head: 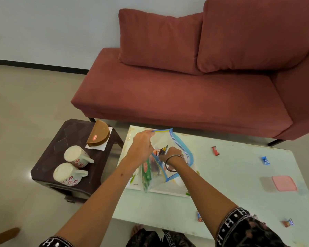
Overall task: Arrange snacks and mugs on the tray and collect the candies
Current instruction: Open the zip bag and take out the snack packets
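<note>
A clear zip bag with a blue rim is held up over the white tray on the glass table. My left hand pinches the bag's top edge. Inside the bag's mouth, my right hand grips a black and orange snack packet. A green packet shows through the bag's lower part. Two floral mugs lie on their sides on the dark stool. Loose candies lie on the table: red, blue, and two near the front edge.
A pink-lidded box sits at the table's right. The dark stool to the left also carries a brown half-round container on a white napkin. A red sofa stands behind the table.
</note>
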Action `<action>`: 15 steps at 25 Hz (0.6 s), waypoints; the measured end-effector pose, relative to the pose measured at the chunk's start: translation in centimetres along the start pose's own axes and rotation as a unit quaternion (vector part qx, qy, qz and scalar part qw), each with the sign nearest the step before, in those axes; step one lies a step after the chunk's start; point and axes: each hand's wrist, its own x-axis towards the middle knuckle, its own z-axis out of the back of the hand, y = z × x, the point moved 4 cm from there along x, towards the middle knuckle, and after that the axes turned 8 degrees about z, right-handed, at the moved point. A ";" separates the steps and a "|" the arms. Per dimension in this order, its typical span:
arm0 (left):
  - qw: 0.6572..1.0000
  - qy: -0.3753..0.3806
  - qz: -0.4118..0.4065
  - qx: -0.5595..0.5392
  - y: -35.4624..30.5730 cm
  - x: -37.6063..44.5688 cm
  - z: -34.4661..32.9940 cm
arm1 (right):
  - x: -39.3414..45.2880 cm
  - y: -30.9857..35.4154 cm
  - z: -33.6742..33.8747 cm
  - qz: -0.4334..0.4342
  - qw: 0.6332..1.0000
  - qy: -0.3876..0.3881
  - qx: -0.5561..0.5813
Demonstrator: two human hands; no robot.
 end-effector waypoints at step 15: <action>0.999 -0.041 -0.009 -0.022 -1.9 -0.7 1.1 | -3.8 4.8 9.4 0.090 0.965 -0.238 -0.068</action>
